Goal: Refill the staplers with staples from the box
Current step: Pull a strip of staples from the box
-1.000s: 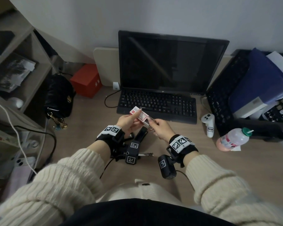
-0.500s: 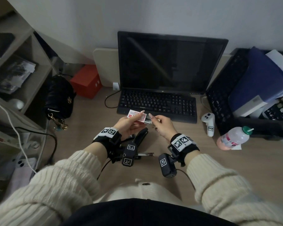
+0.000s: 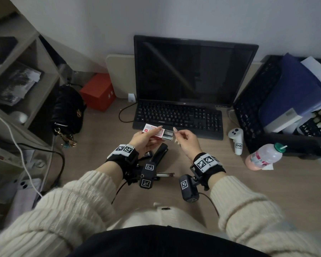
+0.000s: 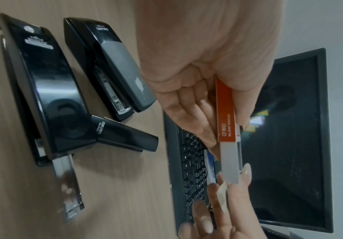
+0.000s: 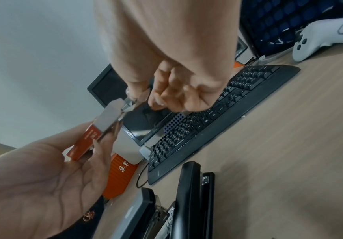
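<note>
My left hand [image 3: 157,134] grips a small red-and-white staple box [image 3: 152,131] above the desk, in front of the keyboard. Its grey inner tray [image 3: 168,135] sticks out to the right. My right hand [image 3: 175,135] pinches the tray's free end between thumb and forefinger; the right wrist view shows something shiny at the right hand [image 5: 138,100]. Three black staplers lie on the desk below the hands: a large stapler [image 4: 50,90] with its metal magazine [image 4: 68,186] slid out, a grey-topped stapler [image 4: 113,69] and a small stapler [image 4: 125,135].
Just beyond the hands lie a black keyboard [image 3: 176,117] and a dark monitor [image 3: 193,71]. A white controller [image 3: 236,140], a plastic bottle [image 3: 265,156] and a black crate [image 3: 252,112] of folders stand at the right. At the left are a black bag [image 3: 69,108] and a red carton [image 3: 98,91].
The box has tipped from slanted to level and dropped slightly. The grey tray has come out of it to the right, drawn by my right hand.
</note>
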